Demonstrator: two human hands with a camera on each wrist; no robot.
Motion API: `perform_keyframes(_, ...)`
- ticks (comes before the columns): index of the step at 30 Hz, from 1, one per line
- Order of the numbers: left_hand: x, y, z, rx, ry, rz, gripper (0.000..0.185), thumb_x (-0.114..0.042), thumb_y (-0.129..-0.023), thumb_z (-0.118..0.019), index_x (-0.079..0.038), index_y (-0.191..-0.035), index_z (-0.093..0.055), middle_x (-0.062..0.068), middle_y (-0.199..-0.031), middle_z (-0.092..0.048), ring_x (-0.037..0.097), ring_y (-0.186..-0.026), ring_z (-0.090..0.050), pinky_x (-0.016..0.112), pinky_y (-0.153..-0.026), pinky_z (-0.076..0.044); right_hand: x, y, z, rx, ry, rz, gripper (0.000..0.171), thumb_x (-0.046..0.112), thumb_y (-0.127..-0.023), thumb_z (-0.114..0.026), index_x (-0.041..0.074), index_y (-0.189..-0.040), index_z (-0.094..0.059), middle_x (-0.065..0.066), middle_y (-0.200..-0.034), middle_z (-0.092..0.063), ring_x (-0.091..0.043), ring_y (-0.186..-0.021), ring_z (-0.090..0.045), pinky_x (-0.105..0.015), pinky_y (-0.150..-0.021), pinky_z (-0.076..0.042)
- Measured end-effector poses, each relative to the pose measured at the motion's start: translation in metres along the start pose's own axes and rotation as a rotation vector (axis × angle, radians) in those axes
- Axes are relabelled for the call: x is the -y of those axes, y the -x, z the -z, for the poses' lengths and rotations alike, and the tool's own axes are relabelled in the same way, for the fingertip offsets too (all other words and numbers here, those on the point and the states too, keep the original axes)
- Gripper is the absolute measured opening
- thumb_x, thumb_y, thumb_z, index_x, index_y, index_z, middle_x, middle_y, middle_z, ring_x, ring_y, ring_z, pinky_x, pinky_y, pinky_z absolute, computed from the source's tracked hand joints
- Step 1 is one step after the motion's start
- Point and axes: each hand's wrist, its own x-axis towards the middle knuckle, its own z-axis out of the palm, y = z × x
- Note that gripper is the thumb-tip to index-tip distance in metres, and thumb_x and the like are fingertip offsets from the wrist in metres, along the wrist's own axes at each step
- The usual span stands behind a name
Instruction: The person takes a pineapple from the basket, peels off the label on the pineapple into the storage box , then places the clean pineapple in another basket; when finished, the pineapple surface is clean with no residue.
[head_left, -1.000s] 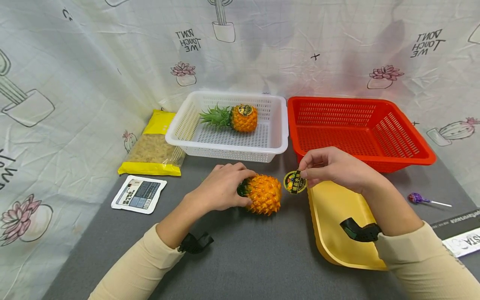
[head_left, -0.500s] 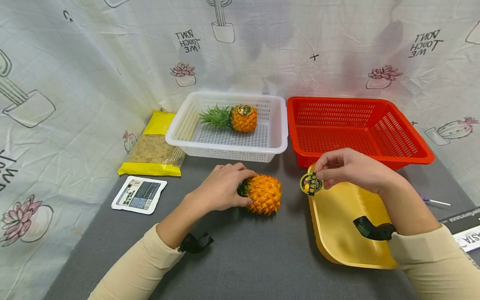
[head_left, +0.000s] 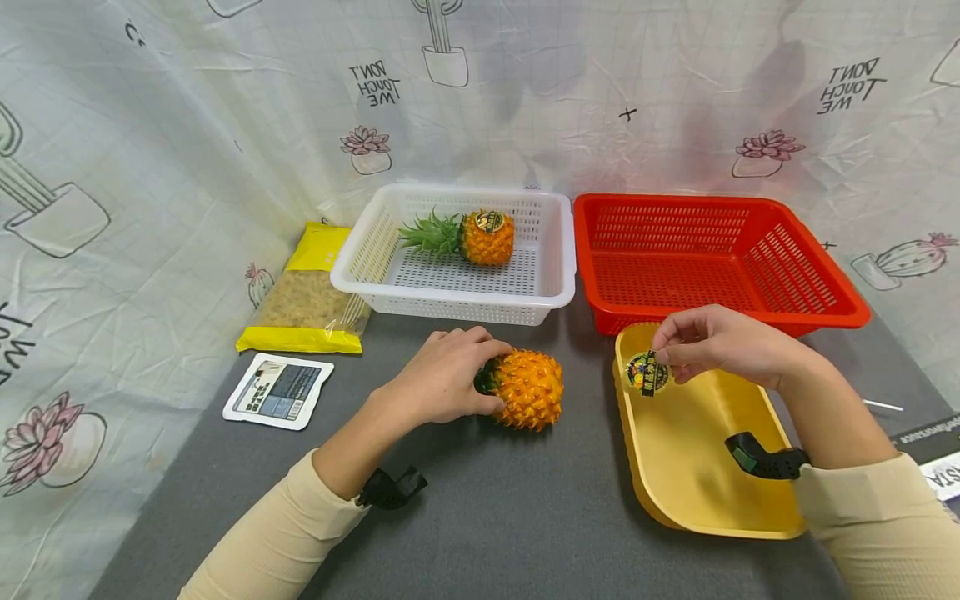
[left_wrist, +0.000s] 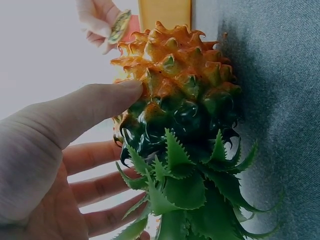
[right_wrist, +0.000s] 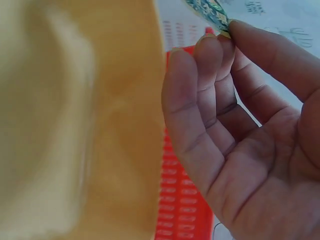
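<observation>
Round black-and-yellow sticker, pinched by right hand, hangs over yellow plastic tray at lower right; letting go seems next, while left hand grips spiky orange pineapple.

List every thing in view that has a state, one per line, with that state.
Left hand: grips the near pineapple's leafy end.
Near pineapple: on its side on the grey table, no label visible.
Right hand: pinches the label.
Label: off the fruit, held over the yellow tray.
Yellow tray: nothing lying in it.
White basket: holds a labelled pineapple on its side.
Red basket: empty.
</observation>
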Motion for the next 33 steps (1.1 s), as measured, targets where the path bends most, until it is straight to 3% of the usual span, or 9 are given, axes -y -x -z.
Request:
perform_keyframes(6, 0.001, 0.000, 0.000, -0.003, -0.003, 0.001, 0.068, -0.043, -0.087, -0.083, -0.021, -0.146, -0.059, 0.004, -0.137, -0.062, 0.029, -0.124, -0.060, 0.052, -0.104, -0.043, -0.012, -0.003, 0.001, 0.002, -0.001, -0.032, 0.025, 0.017, -0.100, -0.068, -0.005, -0.111, -0.064, -0.012, -0.091, -0.065, -0.031, -0.091, -0.070, -0.038, -0.084, -0.061)
perform_keyframes(19, 0.002, 0.001, -0.003, -0.014, 0.008, 0.002, 0.068, -0.043, -0.086, -0.083, -0.021, -0.146, -0.059, 0.003, -0.136, -0.062, 0.028, -0.122, -0.060, 0.051, -0.102, -0.044, -0.028, -0.018, -0.010, 0.039, 0.023, -0.043, 0.020, 0.010, -0.099, -0.065, -0.006, -0.111, -0.063, -0.009, -0.093, -0.062, -0.022, -0.084, -0.063, -0.036, -0.079, -0.061)
perform_keyframes(33, 0.003, 0.001, -0.003, -0.019, 0.011, -0.001, 0.068, -0.043, -0.086, -0.083, -0.021, -0.146, -0.059, 0.004, -0.136, -0.062, 0.028, -0.122, -0.060, 0.051, -0.101, -0.044, -0.036, -0.030, -0.019, -0.075, 0.183, -0.012, 0.015, 0.007, -0.095, -0.067, -0.004, -0.106, -0.067, -0.004, -0.084, -0.060, -0.014, -0.073, -0.057, -0.030, -0.064, -0.052)
